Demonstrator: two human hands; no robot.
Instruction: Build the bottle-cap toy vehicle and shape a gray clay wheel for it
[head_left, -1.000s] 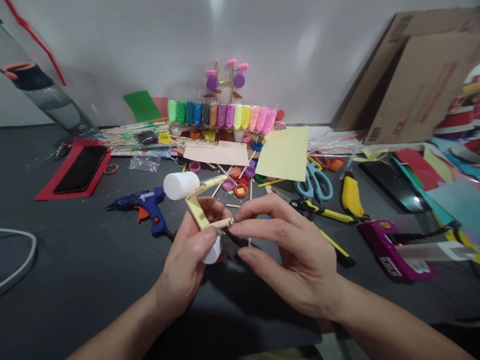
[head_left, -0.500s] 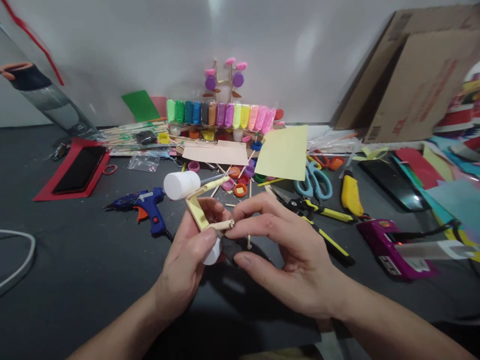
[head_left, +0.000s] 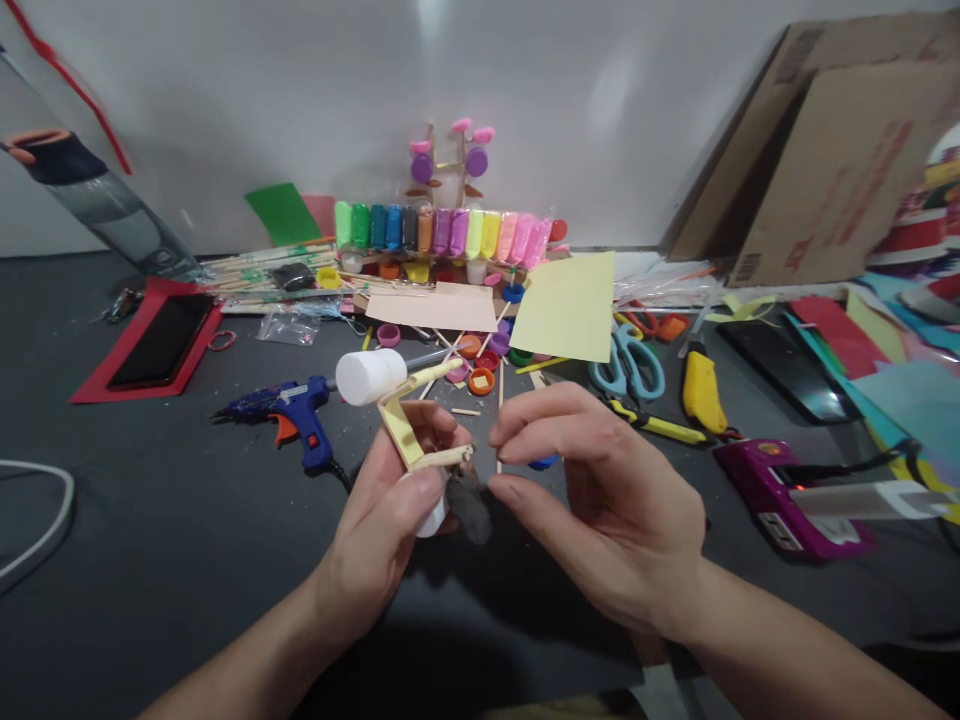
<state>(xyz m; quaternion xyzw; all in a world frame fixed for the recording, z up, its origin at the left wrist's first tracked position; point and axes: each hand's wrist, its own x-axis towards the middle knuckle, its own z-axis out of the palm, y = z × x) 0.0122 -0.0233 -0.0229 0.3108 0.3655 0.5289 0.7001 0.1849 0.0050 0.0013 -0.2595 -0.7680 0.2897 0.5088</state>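
My left hand (head_left: 386, 520) pinches a small craft model made of wooden sticks and a yellow strip (head_left: 402, 430). A white cylindrical piece (head_left: 369, 376) sits at the model's far end. Another white piece (head_left: 433, 508) shows beneath my thumb. At the right end of the near stick (head_left: 442, 457) hangs a blurred dark grey lump (head_left: 471, 512), clay-like in look. Just to the right of it, my right hand (head_left: 600, 490) is held with thumb and fingertips apart. Nothing is visible between them, and the hand does not touch the model.
A blue glue gun (head_left: 300, 405) lies to the left. Behind the hands are colourful bottle caps (head_left: 481, 381), a yellow paper sheet (head_left: 566, 305) and blue-handled scissors (head_left: 636, 362). A yellow cutter (head_left: 703, 390) and a purple power strip (head_left: 787, 500) are on the right. Cardboard (head_left: 840, 170) leans on the wall.
My right hand has moved right, away from the stick end, and its fingertips have come off the model. The grey lump is now exposed. The model has shifted slightly to the right.
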